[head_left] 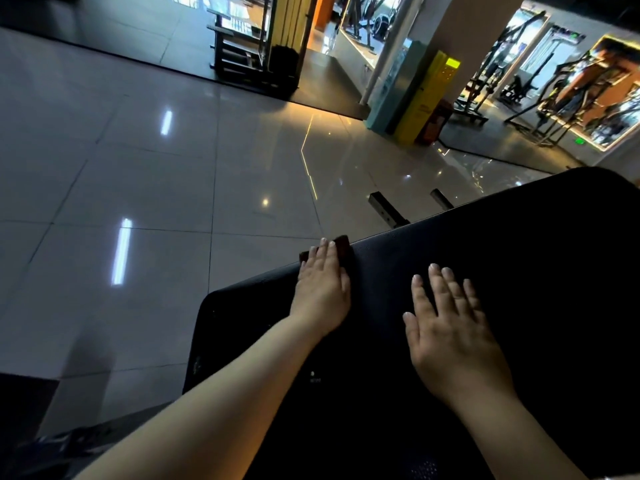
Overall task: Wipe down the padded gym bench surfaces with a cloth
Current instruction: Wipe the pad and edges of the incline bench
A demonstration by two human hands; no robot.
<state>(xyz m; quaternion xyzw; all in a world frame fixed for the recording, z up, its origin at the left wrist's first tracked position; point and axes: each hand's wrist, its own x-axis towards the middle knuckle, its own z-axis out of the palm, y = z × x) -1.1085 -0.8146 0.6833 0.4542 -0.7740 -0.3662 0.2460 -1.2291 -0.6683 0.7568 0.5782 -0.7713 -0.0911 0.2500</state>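
Observation:
The black padded bench (502, 265) fills the lower right of the head view, running from bottom centre up to the right. A dark brown cloth (343, 247) lies on the bench's far left edge. My left hand (323, 289) lies flat on the cloth with straight fingers, pressing it against the pad; only the cloth's far end shows past my fingertips. To its right, my right hand (450, 327) rests flat on the bare pad, fingers spread, holding nothing.
Glossy grey floor tiles (156, 188) spread to the left and beyond the bench. Two metal frame ends (386, 208) poke out past the bench's far edge. A dark rack (256, 53) stands at the back, a yellow stand (427, 98) by a pillar, gym machines (571, 95) at far right.

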